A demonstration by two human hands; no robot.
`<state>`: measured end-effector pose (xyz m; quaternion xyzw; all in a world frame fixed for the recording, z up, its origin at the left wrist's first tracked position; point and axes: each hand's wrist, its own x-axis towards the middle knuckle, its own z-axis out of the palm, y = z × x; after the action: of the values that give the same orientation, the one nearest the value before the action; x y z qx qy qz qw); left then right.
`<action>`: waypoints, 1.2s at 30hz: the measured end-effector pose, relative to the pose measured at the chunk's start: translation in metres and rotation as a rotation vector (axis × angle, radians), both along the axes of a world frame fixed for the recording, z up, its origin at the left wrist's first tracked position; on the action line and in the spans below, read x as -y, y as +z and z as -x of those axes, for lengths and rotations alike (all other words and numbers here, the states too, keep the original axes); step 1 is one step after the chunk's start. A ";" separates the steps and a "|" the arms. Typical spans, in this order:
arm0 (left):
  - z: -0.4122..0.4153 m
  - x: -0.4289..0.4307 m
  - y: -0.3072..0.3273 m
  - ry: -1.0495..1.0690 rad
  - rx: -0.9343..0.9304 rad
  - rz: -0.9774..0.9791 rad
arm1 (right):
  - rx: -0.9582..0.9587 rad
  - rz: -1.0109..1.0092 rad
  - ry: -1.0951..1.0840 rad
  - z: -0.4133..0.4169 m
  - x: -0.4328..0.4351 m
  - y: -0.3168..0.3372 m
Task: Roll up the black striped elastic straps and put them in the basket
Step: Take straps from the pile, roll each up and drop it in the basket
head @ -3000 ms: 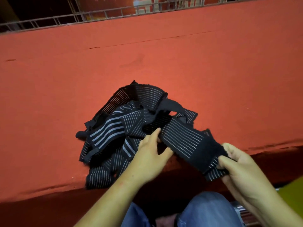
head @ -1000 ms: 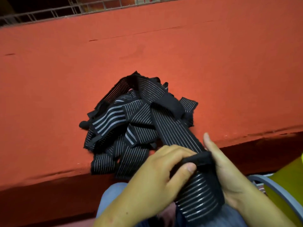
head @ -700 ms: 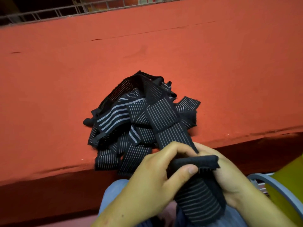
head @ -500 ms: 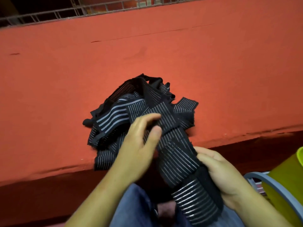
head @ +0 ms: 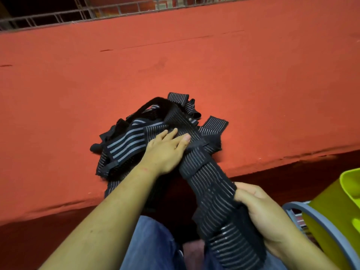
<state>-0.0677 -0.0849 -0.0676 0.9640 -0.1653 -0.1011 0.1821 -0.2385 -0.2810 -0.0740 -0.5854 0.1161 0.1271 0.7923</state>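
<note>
- The right hand (head: 261, 213) has its fingers clamped round one strap (head: 210, 182), which runs from them up to the pile (head: 124, 141) on the table (head: 253, 84)
- The left hand (head: 165, 151) lies with straight fingers pressing that pile
- Looks soft, stretchy and light; I'd pinch its end tight

1. Hands: two; left hand (head: 165, 151) at centre; right hand (head: 261, 213) at 4 o'clock.
2. Black striped elastic straps: one stretched strap (head: 212, 184) told apart, running from centre toward 5 o'clock; one tangled heap (head: 126, 141) from centre toward 9 o'clock; number within the heap cannot be counted, several at least.
3. Baskets: one; yellow-green basket (head: 335, 207) at 4 o'clock, cut by the frame edge.
4. Curved rims: one; grey rim (head: 319, 225) at 4 o'clock, just beside the basket.
5. Covered tops: one; red surface (head: 194, 65) spanning 9 to 3 o'clock.
6. Railings: one; metal railing (head: 116, 10) along 12 o'clock.
7. Legs: two; denim legs (head: 152, 244) at 6 o'clock, one largely hidden.
</note>
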 end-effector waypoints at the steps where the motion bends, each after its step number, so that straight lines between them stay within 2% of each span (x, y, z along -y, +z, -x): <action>1: 0.000 0.000 -0.002 0.008 0.002 -0.007 | 0.005 -0.023 0.016 0.002 0.002 0.001; 5: 0.005 -0.004 -0.005 0.012 0.060 0.069 | 0.020 -0.058 -0.011 0.007 0.003 0.003; 10: 0.046 -0.010 0.007 0.040 0.225 0.462 | 0.037 -0.097 -0.105 0.010 -0.002 0.006; 13: 0.087 -0.014 0.018 -0.010 0.106 0.690 | 0.053 -0.078 -0.124 0.013 -0.009 0.008; 16: 0.124 -0.021 0.024 -0.100 -0.067 0.830 | 0.062 -0.087 -0.153 0.017 -0.016 0.010; 22: 0.164 -0.035 0.007 -0.097 -0.193 0.836 | 0.108 -0.091 -0.132 0.038 -0.039 0.005; 27: 0.182 -0.043 -0.006 -0.009 -0.282 0.971 | 0.159 -0.024 -0.113 0.053 -0.051 -0.001; 31: 0.201 -0.054 -0.006 0.026 -0.103 0.964 | 0.169 -0.034 -0.097 0.066 -0.056 -0.010; 36: 0.225 -0.061 -0.014 0.088 0.075 0.860 | 0.166 -0.075 -0.147 0.080 -0.067 -0.022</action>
<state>-0.2928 -0.0242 -0.0814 0.8097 -0.1574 0.0199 0.5650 -0.3189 -0.2141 -0.0961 -0.5538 0.0878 0.0238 0.8277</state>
